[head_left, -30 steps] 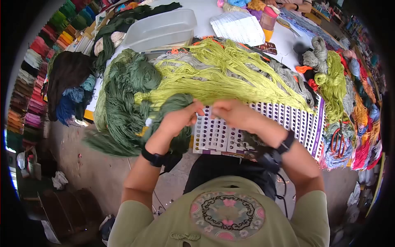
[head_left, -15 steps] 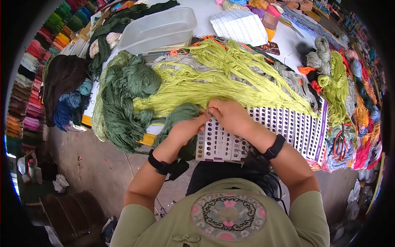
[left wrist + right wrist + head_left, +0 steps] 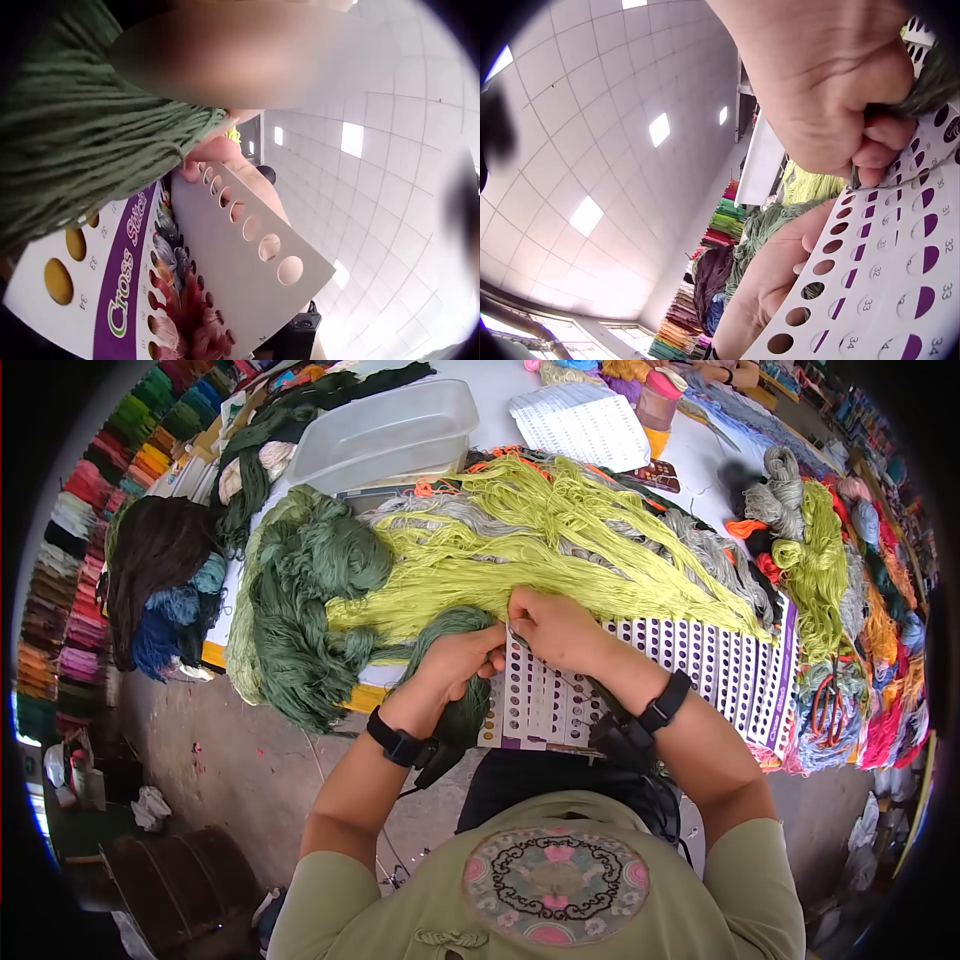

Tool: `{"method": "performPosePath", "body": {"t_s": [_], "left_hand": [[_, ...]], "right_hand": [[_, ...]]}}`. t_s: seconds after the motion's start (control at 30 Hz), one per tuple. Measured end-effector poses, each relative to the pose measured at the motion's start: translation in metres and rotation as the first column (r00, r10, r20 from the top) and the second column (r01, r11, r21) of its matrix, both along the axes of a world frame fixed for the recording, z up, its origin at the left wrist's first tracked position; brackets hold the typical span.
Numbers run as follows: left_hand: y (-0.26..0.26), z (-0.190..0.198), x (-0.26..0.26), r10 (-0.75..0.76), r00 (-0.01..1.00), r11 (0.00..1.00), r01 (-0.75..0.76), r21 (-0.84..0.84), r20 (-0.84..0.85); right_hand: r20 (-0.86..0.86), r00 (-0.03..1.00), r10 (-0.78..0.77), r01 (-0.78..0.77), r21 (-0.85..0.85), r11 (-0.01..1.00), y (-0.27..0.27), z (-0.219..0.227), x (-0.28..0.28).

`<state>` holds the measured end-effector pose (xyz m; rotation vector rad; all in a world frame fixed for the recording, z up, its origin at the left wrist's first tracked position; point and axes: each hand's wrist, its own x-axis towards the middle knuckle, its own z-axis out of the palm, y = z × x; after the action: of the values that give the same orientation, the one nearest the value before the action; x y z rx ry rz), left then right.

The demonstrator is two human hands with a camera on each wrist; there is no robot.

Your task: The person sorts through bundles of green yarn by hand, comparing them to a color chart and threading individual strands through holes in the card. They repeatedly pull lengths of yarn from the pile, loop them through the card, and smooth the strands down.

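Observation:
At the table's front edge both hands work close together over white thread cards [image 3: 540, 725] punched with rows of holes. My left hand [image 3: 462, 663] pinches the raised card's edge, a fingertip showing there in the left wrist view. Against that hand hangs a thick dark green skein of thread [image 3: 82, 135]. Curled fingers of my right hand [image 3: 553, 628] grip dark green strands [image 3: 934, 82] at the card's holes. The lifted card [image 3: 832, 300] stands tilted, with the left hand behind it in the right wrist view. Purple "Cross Stitch" lettering [image 3: 124, 277] shows on a card beneath.
Lime green thread [image 3: 560, 575] spreads behind the hands. A large dark green heap [image 3: 310, 590] lies left. Further back are a clear plastic tub [image 3: 385, 435] and a printed sheet [image 3: 580, 428]. Red-handled scissors [image 3: 825, 705] and multicoloured skeins hang at the right.
Both hands came together at the card's holes from slightly apart. The left hand shifted right, and the nearest card has been lifted and tilted. The green skein swung in beside the left hand.

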<state>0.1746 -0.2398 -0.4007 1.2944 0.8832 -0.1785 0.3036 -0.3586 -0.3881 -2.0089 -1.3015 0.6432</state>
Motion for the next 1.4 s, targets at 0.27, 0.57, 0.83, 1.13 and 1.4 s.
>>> {"method": "performPosePath", "body": {"t_s": [0.27,0.57,0.83,1.13,1.4], "left_hand": [[0.033,-0.01,-0.046,0.065,0.994,0.895,-0.096,0.435,0.085],[0.035,0.003,-0.056,0.228,0.946,0.958,-0.26,0.123,0.229],[0.024,0.006,-0.051,0.21,0.935,0.965,-0.245,0.092,0.286],[0.021,-0.012,-0.042,0.141,0.976,0.953,-0.179,0.244,0.165],[0.022,0.018,-0.05,0.301,0.87,0.946,-0.22,-0.238,0.391]], "right_hand": [[-0.057,0.998,-0.028,0.029,0.008,1.0,-0.012,0.019,0.001],[0.051,0.999,-0.009,0.012,-0.075,0.997,-0.02,0.012,-0.007],[0.35,0.936,0.047,0.022,-0.191,0.981,-0.022,0.013,-0.028],[0.233,0.969,-0.082,0.075,0.038,0.996,-0.029,0.003,-0.023],[-0.325,0.938,-0.122,0.12,-0.026,0.992,-0.026,0.006,-0.011]]}}
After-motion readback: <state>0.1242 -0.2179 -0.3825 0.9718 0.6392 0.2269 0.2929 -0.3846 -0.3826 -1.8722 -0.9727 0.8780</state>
